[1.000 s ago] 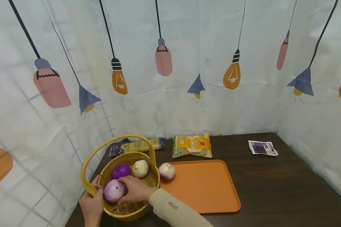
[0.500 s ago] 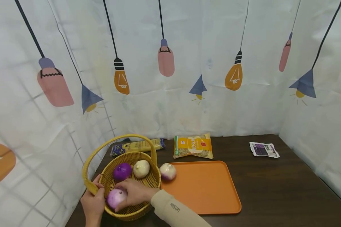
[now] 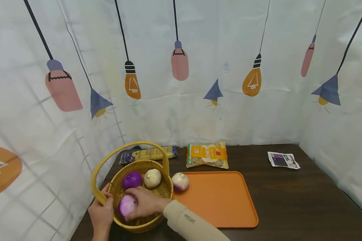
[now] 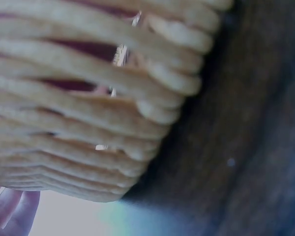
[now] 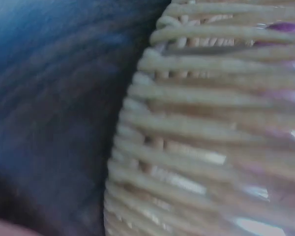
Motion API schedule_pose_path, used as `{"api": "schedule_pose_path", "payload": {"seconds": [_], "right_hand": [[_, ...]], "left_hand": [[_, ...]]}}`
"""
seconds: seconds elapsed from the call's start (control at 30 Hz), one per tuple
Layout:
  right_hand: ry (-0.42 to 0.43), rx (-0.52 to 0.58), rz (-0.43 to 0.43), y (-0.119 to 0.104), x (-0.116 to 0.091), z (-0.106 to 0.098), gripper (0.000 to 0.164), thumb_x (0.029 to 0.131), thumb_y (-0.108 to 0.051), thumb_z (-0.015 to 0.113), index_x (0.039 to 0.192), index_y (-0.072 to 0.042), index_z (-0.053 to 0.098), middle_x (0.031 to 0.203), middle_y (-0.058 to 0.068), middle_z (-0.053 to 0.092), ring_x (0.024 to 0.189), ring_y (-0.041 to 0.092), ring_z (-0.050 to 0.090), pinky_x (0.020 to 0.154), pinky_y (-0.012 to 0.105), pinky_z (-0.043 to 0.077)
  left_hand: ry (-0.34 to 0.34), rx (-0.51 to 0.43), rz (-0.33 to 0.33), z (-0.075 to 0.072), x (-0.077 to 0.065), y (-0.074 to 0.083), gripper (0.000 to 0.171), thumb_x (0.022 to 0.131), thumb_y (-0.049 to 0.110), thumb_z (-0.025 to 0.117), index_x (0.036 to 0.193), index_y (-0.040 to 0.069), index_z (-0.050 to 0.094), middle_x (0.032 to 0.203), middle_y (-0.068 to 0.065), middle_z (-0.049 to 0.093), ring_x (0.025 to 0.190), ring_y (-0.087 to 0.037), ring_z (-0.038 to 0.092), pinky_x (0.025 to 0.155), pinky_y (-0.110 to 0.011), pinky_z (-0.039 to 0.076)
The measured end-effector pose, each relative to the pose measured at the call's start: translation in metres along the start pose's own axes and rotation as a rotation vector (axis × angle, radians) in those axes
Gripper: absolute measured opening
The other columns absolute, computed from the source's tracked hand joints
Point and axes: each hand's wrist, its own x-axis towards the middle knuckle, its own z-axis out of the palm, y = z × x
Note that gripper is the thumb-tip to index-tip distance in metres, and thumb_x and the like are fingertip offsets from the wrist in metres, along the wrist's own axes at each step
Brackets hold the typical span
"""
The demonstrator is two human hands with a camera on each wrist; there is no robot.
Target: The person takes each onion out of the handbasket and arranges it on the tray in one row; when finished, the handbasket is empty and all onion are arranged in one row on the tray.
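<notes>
A yellow wicker basket (image 3: pixel 135 229) with a tall hoop handle (image 3: pixel 97 192) stands at the table's left front. My left hand (image 3: pixel 101 211) grips its left side by the foot of the handle. Inside the basket, my right hand (image 3: pixel 148 203) holds a pale purple onion (image 3: pixel 127 205) between thumb and fingers. Behind it lie a dark purple onion (image 3: pixel 132 180) and a white onion (image 3: pixel 152 178). The left wrist view shows the woven wall (image 4: pixel 78 118) close up, with fingertips (image 4: pixel 20 211) below. In the right wrist view, purple shows through the weave (image 5: pixel 187 118).
An orange tray (image 3: pixel 217 201) lies right of the basket, with a white-and-purple onion (image 3: pixel 180 181) at its back left corner. Behind stand a long yellow-and-blue packet (image 3: pixel 152 154) and an orange food bag (image 3: pixel 207 155). A small purple-and-white sachet (image 3: pixel 283 160) lies at the back right.
The pale purple onion, in my right hand, has gone lower into the basket and slightly right. My left hand keeps its grip on the basket. The head view has shifted slightly.
</notes>
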Motion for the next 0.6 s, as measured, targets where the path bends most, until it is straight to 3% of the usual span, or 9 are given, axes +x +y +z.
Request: {"api": "schedule_pose_path", "payload": {"seconds": [0.17, 0.3, 0.4, 0.6], "right_hand": [[0.071, 0.073, 0.135, 0.004, -0.008, -0.012, 0.087, 0.072, -0.046, 0.078, 0.146, -0.022, 0.041, 0.130, 0.001, 0.050, 0.107, 0.006, 0.054, 0.085, 0.022, 0.046], [0.078, 0.155, 0.195, 0.010, -0.017, -0.027, 0.084, 0.073, -0.044, 0.076, 0.146, -0.028, 0.040, 0.133, 0.004, 0.045, 0.103, 0.010, 0.055, 0.078, 0.027, 0.049], [0.082, 0.190, 0.207, 0.014, -0.024, -0.036, 0.083, 0.074, -0.045, 0.076, 0.146, -0.031, 0.038, 0.129, 0.003, 0.043, 0.100, 0.010, 0.055, 0.075, 0.028, 0.049], [0.171, 0.246, 0.191, 0.017, -0.036, -0.046, 0.076, 0.073, -0.050, 0.075, 0.139, -0.034, 0.040, 0.122, -0.003, 0.042, 0.096, 0.009, 0.055, 0.072, 0.029, 0.050]], "left_hand": [[-0.007, -0.022, 0.011, 0.003, -0.002, 0.002, 0.016, 0.088, 0.004, 0.056, 0.092, 0.002, 0.072, 0.123, -0.007, 0.068, 0.101, 0.019, 0.048, 0.078, -0.002, 0.032], [-0.009, -0.025, 0.004, 0.002, -0.001, 0.004, 0.017, 0.089, 0.003, 0.054, 0.091, 0.001, 0.071, 0.124, -0.007, 0.067, 0.101, 0.016, 0.050, 0.077, -0.004, 0.032], [-0.016, -0.016, -0.008, 0.001, 0.000, 0.004, 0.017, 0.089, 0.004, 0.054, 0.091, 0.001, 0.071, 0.126, -0.007, 0.066, 0.104, 0.007, 0.055, 0.075, -0.005, 0.032], [-0.029, 0.010, -0.046, -0.001, -0.001, 0.004, 0.018, 0.091, 0.006, 0.053, 0.092, 0.002, 0.070, 0.127, -0.004, 0.066, 0.116, -0.016, 0.058, 0.078, -0.005, 0.033]]}}
